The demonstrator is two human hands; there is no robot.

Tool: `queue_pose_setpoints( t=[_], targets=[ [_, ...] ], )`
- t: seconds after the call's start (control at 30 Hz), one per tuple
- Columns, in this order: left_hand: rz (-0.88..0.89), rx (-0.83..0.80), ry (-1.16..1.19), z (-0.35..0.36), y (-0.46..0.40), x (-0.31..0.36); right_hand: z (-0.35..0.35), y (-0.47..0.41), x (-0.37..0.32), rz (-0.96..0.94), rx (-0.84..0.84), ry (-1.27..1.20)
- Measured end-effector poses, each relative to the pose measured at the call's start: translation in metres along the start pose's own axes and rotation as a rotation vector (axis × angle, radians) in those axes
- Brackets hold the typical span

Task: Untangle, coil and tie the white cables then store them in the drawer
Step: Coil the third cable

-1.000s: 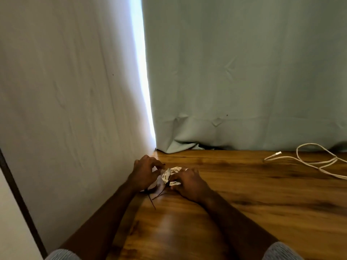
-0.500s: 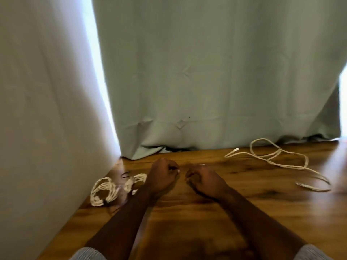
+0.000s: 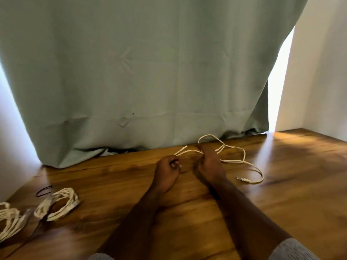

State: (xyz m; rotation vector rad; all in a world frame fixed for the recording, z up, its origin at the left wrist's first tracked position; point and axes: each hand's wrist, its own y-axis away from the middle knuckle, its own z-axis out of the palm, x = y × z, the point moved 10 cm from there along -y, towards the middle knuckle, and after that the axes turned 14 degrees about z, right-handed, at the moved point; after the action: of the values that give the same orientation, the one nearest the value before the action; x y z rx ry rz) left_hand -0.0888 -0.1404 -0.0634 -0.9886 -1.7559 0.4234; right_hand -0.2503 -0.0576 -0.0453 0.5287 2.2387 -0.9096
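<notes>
The loose white cable (image 3: 232,160) is lying on the wooden tabletop (image 3: 300,184) near the foot of the green curtain (image 3: 150,72), and both hands are sitting at its left-hand end. Its long run is stretching from the free plug end (image 3: 185,146), beyond the left hand, rightward past the right hand and curling round to a second connector (image 3: 244,179) at the near right; a loop is arching up toward the curtain hem behind the right hand. The right hand (image 3: 210,162) is lying over the strands where they bunch together, its fingers reaching forward and down onto them, though whether they are actually pinching the cable cannot be told from here. The left hand (image 3: 167,170) is sitting just left of it, fingers curled loosely inward around what looks like nothing, with the plug end lying just beyond its knuckles and apart from them. So the right hand is the nearer one to the cable body, and the left is the nearer one to the free end; most of the slack is trailing to the right, which suggests any gathering will have to draw it leftward. Far to the left, two coiled white cable bundles (image 3: 56,203) are lying near the table edge, the nearer beside a thin black tie (image 3: 43,190), well apart from the hands. No drawer is showing.
</notes>
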Motion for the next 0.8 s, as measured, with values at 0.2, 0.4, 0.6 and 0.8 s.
queue_pose_setpoints(
  t=[0.2, 0.4, 0.6, 0.8],
  targets=[
    [-0.076, 0.068, 0.003, -0.015, -0.003, -0.024, 0.047, -0.018, -0.029, -0.183, -0.018, 0.367],
    [-0.108, 0.042, 0.123, -0.013, -0.003, -0.035, 0.022, -0.003, -0.057, -0.416, 0.038, -0.090],
    [-0.105, 0.095, 0.322, -0.025, -0.001, -0.017, -0.006, 0.004, -0.063, -0.365, 0.178, -0.118],
    [-0.312, 0.085, 0.671, -0.017, 0.015, -0.019, 0.010, 0.005, -0.057, -0.283, 0.087, -0.024]
  ],
)
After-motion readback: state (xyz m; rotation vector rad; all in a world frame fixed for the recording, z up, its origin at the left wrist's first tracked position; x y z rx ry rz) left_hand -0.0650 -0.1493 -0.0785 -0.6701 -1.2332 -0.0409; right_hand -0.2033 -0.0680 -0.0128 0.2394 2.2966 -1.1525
